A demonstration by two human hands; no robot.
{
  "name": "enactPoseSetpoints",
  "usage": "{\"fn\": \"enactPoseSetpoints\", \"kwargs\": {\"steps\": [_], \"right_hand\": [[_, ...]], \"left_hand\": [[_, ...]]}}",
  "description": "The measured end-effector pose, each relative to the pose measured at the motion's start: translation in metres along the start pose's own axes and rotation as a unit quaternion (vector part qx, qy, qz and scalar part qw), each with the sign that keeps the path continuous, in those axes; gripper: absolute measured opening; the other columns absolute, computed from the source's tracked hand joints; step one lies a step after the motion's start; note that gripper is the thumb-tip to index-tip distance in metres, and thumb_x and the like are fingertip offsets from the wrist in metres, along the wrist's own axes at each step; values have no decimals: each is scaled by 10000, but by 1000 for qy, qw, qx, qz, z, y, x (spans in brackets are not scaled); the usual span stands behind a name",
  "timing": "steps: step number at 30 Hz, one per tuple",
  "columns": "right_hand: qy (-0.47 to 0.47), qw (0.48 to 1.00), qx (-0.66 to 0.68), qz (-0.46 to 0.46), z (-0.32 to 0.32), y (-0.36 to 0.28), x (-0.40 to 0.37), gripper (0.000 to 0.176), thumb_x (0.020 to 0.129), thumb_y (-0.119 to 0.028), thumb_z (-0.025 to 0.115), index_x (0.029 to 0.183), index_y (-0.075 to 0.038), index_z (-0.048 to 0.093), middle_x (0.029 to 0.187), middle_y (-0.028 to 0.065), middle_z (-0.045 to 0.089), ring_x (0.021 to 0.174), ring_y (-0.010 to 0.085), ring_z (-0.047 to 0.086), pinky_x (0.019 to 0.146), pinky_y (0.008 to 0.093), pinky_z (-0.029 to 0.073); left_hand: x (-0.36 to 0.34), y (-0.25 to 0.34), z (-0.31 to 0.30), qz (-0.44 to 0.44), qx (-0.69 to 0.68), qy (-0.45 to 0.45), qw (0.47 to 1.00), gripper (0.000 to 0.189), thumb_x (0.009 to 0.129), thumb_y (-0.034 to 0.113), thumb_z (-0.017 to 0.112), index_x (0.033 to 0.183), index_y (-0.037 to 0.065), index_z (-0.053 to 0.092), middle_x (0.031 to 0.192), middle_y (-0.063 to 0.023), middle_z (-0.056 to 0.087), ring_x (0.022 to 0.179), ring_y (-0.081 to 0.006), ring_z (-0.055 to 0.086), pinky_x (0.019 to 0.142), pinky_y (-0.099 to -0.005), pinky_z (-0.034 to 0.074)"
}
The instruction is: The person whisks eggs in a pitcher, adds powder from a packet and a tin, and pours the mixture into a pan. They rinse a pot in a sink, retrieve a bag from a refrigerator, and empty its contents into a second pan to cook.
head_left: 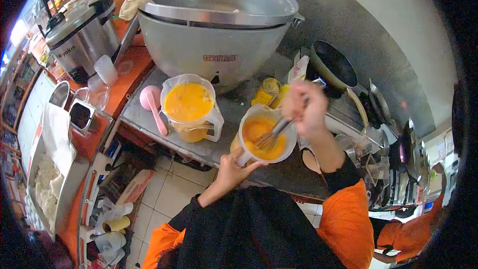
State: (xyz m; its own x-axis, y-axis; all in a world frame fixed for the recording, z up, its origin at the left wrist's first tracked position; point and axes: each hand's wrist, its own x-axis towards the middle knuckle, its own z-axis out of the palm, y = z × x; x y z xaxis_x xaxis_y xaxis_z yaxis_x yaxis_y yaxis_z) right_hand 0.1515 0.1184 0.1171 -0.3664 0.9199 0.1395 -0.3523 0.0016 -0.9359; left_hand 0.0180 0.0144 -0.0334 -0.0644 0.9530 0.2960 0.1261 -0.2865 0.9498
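My right hand is closed round the handle of a whisk, whose wires dip into orange-yellow liquid that looks like beaten egg. That liquid sits in a translucent plastic jug, tilted a little toward me. Low on the near left, my left hand grips the jug by its handle. A second plastic jug stands to the left, filled high with bubbly yellow liquid. Beside it lies a pink ladle.
Behind the jugs rises a large silver rice cooker. A yellow can, a carton and a dark frying pan are at the back right. On the left counter are a Miyako cooker and a rice tray. Another person is at far right.
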Motion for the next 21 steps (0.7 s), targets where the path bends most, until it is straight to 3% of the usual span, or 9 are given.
{"fn": "enactPoseSetpoints", "kwargs": {"steps": [1, 3, 6, 10, 13, 14, 17, 18, 21], "right_hand": [[9, 998, 64, 14, -3, -12, 0, 409, 846, -273, 440, 479, -140, 319, 389, -26, 286, 315, 103, 256, 330, 244, 230], [65, 997, 35, 17, -9, 18, -3, 395, 851, -264, 428, 490, -150, 317, 393, -33, 261, 327, 95, 260, 336, 240, 228], [-17, 998, -30, 50, -21, 36, -9, 390, 854, -256, 419, 497, -151, 301, 399, -36, 252, 332, 86, 245, 339, 244, 221], [-12, 999, 37, -17, -5, -19, -14, 398, 846, -242, 433, 493, -120, 297, 400, -13, 276, 326, 94, 243, 346, 257, 216], [48, 998, 7, 32, -17, 46, -18, 395, 849, -238, 427, 487, -128, 317, 391, -21, 274, 317, 86, 236, 343, 255, 217], [8, 999, -20, 46, -19, 35, -18, 393, 851, -237, 420, 488, -135, 314, 390, -26, 277, 312, 85, 235, 337, 252, 217], [-37, 998, -30, -44, 3, -23, -22, 390, 848, -234, 423, 495, -124, 302, 394, -15, 275, 313, 101, 246, 337, 250, 218], [-47, 997, 50, -48, -5, -27, -24, 383, 849, -234, 426, 501, -122, 312, 401, -14, 284, 318, 102, 263, 335, 246, 213], [76, 996, -7, 51, -11, 44, -25, 351, 831, -235, 398, 508, -132, 311, 395, -14, 258, 343, 107, 215, 368, 243, 212]], "left_hand": [[1, 5, -2, 2, 16, -4, 1000, 353, 646, 237, 788, 855, -1, 632, 657, -96, 651, 538, -107, 604, 511, -262, 480], [-1, 3, -3, -25, 8, -8, 1000, 353, 646, 229, 788, 861, -3, 630, 652, -94, 648, 542, -109, 607, 512, -263, 481], [-2, 0, -2, -35, 9, -22, 999, 362, 644, 228, 789, 867, -7, 626, 649, -96, 646, 546, -108, 608, 509, -263, 479], [-3, -12, -1, -42, 28, -32, 998, 390, 636, 240, 795, 884, -10, 627, 650, -102, 644, 546, -98, 601, 502, -259, 475], [-3, -1, -4, -34, 41, -22, 998, 379, 630, 256, 798, 841, -8, 626, 635, -101, 637, 539, -92, 594, 493, -257, 469], [1, -1, -3, -23, 29, -18, 999, 380, 630, 257, 798, 840, -10, 627, 638, -101, 638, 542, -92, 595, 495, -256, 469], [-1, -3, -2, -15, 8, -15, 1000, 392, 626, 262, 800, 844, -17, 630, 649, -101, 643, 549, -94, 599, 503, -255, 471], [-1, -2, -2, -18, 9, -17, 1000, 402, 624, 265, 801, 851, -20, 631, 655, -102, 645, 552, -95, 601, 507, -255, 473], [-3, -11, -5, -21, 43, -29, 998, 442, 618, 275, 804, 890, -29, 634, 679, -106, 653, 559, -100, 607, 519, -256, 479]]}}
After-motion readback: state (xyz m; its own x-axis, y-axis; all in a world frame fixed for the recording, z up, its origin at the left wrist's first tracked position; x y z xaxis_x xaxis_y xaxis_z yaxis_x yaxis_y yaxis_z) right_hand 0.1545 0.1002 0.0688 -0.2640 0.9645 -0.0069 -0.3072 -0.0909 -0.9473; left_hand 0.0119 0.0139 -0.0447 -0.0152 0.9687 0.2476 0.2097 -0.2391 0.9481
